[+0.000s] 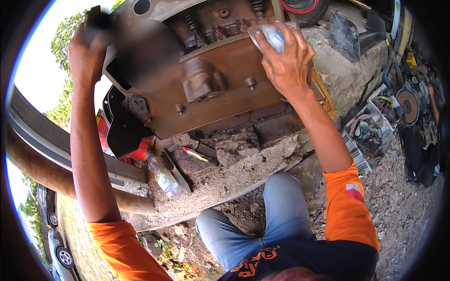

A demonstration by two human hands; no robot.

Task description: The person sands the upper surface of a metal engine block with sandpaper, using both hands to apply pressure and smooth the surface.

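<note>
A large rusty brown engine block (215,112) fills the upper middle, with springs inside its open top. My left hand (89,51) is raised at the upper left, fingers curled round something dark and blurred beside a blurred part of the block. My right hand (286,61) grips a pale pad with blue marking (263,35) against the block's upper right rim. A black curved plate (119,131) hangs at the block's lower left corner.
A concrete ledge (239,178) below holds a plastic bottle (166,182), a flat blade (180,178) and a yellow-handled tool (192,152). My knees are beneath it. At right lie a crate of parts (363,140) and metal scrap. A rusty pipe (56,173) runs along the left; cars stand beyond.
</note>
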